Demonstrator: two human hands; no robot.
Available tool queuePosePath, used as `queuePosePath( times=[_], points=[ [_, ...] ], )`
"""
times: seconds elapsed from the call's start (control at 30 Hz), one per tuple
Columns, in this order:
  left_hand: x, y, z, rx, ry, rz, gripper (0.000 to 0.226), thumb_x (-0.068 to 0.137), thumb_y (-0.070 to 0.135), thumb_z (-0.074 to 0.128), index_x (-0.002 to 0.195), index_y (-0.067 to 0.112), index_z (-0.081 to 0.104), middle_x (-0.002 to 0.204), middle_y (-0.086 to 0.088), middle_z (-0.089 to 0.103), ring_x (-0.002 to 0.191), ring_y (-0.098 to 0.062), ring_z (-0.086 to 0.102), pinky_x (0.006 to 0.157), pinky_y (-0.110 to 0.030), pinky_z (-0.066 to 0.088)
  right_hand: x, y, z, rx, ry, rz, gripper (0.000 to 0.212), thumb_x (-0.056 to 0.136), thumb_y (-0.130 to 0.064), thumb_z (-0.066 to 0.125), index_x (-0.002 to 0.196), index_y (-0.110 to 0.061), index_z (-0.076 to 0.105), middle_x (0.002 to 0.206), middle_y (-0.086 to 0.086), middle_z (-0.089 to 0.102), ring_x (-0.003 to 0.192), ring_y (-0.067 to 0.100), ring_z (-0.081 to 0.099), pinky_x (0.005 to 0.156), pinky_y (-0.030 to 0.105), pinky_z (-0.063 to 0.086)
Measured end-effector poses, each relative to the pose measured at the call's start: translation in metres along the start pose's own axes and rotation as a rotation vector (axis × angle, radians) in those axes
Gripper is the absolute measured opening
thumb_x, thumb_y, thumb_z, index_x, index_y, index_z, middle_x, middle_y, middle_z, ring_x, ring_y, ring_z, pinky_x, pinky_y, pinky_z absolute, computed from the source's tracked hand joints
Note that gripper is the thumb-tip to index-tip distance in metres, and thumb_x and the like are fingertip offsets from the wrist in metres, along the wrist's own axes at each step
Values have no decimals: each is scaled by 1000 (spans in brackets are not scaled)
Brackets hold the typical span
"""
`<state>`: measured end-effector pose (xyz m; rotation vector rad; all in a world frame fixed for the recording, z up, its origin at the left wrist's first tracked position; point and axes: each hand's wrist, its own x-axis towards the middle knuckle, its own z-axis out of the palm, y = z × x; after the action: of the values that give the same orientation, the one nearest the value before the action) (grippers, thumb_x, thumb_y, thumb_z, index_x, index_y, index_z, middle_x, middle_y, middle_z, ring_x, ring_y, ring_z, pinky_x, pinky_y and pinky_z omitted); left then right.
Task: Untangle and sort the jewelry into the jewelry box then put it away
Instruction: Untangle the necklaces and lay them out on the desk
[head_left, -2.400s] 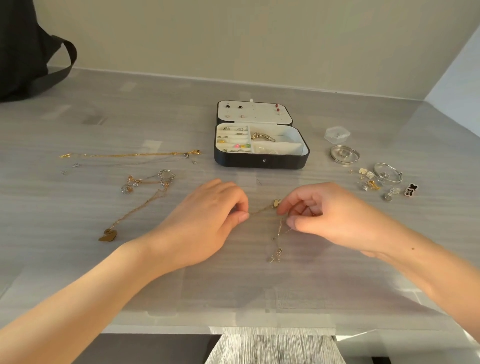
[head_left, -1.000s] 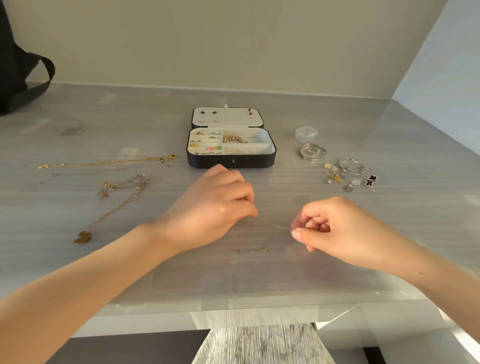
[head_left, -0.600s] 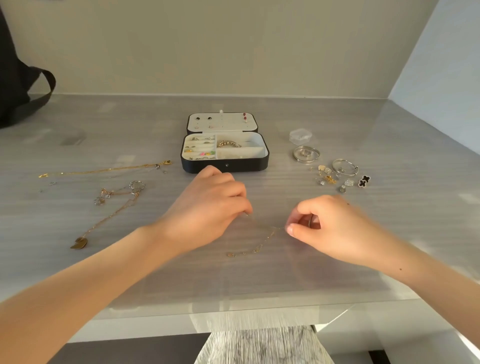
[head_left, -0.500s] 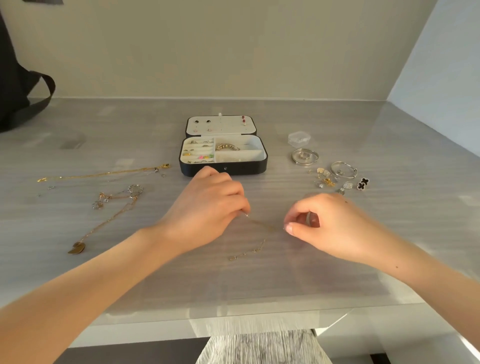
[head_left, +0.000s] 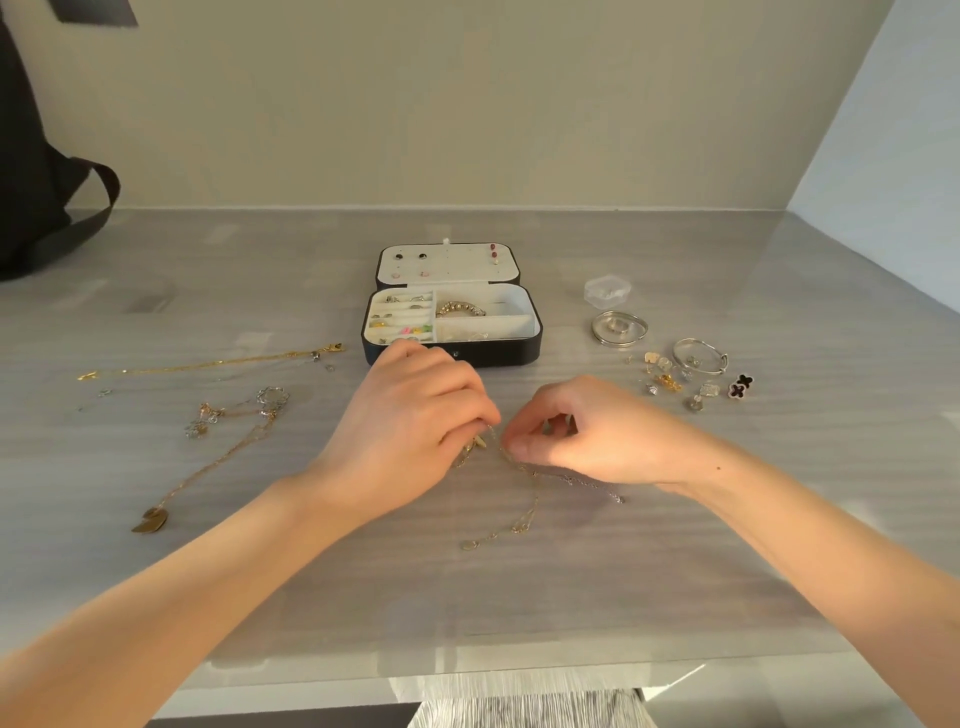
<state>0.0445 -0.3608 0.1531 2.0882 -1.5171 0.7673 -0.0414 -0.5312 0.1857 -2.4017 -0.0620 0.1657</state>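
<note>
Fingers (head_left: 470, 415) of the left hand (head_left: 410, 426) are pinching the chain (head_left: 535, 506) near a small pale charm (head_left: 480, 443). The right hand (head_left: 597, 431) is nipping the same chain between thumb and forefinger just beside them. Both hands are closing narrowly on it, with the other fingers curling in.

Half a second ago the hands were standing apart with the chain drawn taut between them. Now they are sitting nearly touching and the chain is hanging slack. I am reading that as a fresh grip at a knot, not a freed strand. The untangling is going on, and this piece is not yet heading for the box (head_left: 498, 354).

From the pinch the chain is trailing down onto the tabletop (head_left: 519, 613). It is thin and gold, doubling on itself and ending in a small round tab toward the person. A paler silvery strand (head_left: 592, 486) is running out rightward under the right wrist; whether it belongs to the same piece I cannot tell.

Beyond the hands the box is lying open, its compartments partly filled. To the left more chains (head_left: 234, 415) are waiting, one straight and the others tangled. To the right, bangles (head_left: 619, 327) and small pieces (head_left: 670, 382) are sitting loose.
</note>
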Motion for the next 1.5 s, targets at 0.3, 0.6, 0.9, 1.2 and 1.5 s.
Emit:
queuePosePath(
  times=[0.3,0.6,0.9,1.2,1.5],
  points=[
    [4,0,-2,-25,-20,-65,12,81,21,60,76,19,71,76,7,64,74,-11,51,74,-26,33,3,-1,1,-15,-21,10,5,82,-23,68,77,-25,66,60,-20,58,53,-9,49,52,6,36],
    [8,8,0,-49,-154,-184,5,74,19,66,75,22,69,74,9,63,69,-16,55,69,-26,30,3,4,-6,244,-45,76,15,82,-17,66,71,-27,67,63,-18,63,61,-8,52,59,6,36],
    [12,32,-18,-46,-150,-511,12,72,38,66,78,28,65,78,14,49,80,-11,47,72,-23,27,2,5,-11,455,-9,150,16,82,-11,65,70,-21,68,59,-18,63,56,-8,51,64,13,34],
    [14,46,-15,-589,-385,-929,12,76,37,72,75,26,73,47,19,53,50,7,47,49,-8,33,-4,3,-7,528,12,110,11,84,-8,62,76,-14,69,52,-16,59,49,-6,48,53,7,34],
    [10,56,-15,-850,-228,-1150,18,69,31,79,83,22,74,81,9,71,72,6,59,58,0,40,-11,3,0,653,83,126,12,78,-10,68,68,-17,70,70,-6,66,54,-5,48,59,18,32]
  ],
)
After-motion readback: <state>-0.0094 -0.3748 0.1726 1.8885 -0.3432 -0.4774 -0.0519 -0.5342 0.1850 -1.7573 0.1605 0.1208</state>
